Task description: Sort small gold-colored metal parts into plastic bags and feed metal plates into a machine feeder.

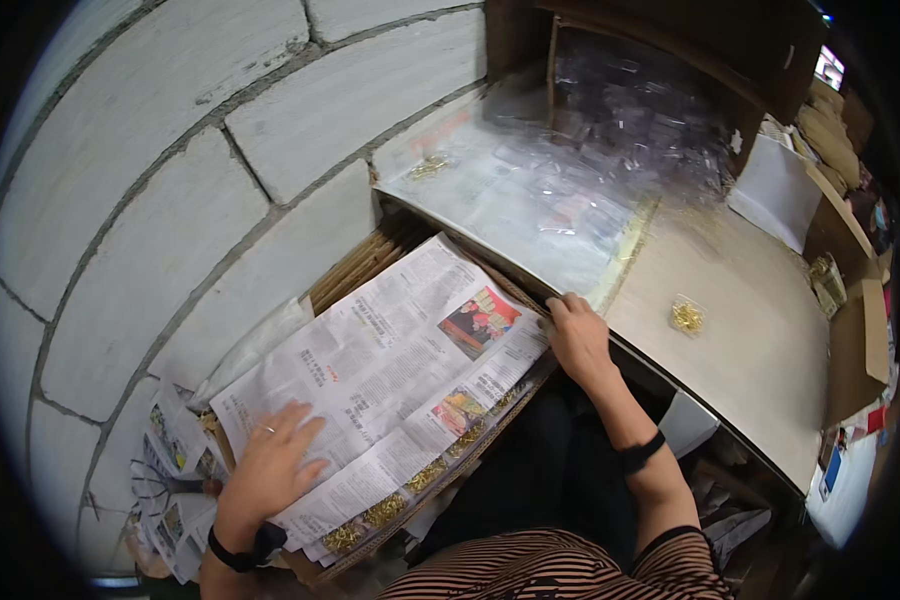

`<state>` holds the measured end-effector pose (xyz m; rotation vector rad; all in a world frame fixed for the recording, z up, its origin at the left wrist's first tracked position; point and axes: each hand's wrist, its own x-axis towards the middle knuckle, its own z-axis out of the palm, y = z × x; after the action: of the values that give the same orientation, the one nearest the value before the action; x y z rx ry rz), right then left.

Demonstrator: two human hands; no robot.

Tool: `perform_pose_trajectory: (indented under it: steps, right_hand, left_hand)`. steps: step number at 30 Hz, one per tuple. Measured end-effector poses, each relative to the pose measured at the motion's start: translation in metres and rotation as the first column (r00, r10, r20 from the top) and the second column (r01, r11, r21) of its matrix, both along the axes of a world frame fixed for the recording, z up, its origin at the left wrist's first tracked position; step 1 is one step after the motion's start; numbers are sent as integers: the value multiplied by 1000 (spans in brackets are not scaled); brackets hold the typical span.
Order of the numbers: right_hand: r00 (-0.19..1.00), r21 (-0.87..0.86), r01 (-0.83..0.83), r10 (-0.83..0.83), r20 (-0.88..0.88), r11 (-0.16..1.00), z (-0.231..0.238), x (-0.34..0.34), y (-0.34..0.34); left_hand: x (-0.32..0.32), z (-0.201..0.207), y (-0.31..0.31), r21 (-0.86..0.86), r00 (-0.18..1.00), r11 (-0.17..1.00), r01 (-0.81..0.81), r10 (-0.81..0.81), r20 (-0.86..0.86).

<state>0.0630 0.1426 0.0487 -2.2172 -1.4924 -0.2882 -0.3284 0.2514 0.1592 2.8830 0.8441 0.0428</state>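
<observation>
A sheet of newspaper point(360, 345) covers most of an open cardboard box point(440, 492) in front of me. Along the box's near side, small clear packs of gold-coloured pieces point(383, 511) show from under the paper. My left hand point(275, 465) lies on the sheet's lower left part, fingers spread and holding nothing. At the paper's right corner, beside the table edge, my right hand point(580, 340) has its fingers curled over the corner. Its fingertips are partly hidden.
The table point(725, 375) bears a small clear tray of gold pieces point(687, 317). Farther back, a heap of clear plastic boxes point(635, 130) spills from a brown carton. A white block wall point(170, 210) bounds the left. Crumpled newspaper point(175, 490) lies at lower left.
</observation>
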Motion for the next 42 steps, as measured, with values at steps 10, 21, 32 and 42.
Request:
perform_pose_trajectory:
  steps: [10, 21, 32, 42]
  right_hand:
    - [927, -7, -368, 367, -81, 930, -6, -7, -22]
    - [920, -129, -332, 291, -262, 934, -24, -12, -9]
    - [927, -95, -299, 266, -265, 949, -30, -11, -12]
    - [922, -252, -379, 340, -184, 890, -28, -14, 19]
  left_hand:
    - [-102, -55, -65, -181, 898, 891, -417, 434, 71]
    - [-98, -58, -93, 5, 903, 906, -424, 423, -77]
    - [-112, -90, -109, 216, 963, 939, -268, 271, 15]
    - [-96, -70, -117, -290, 976, 949, -127, 172, 135]
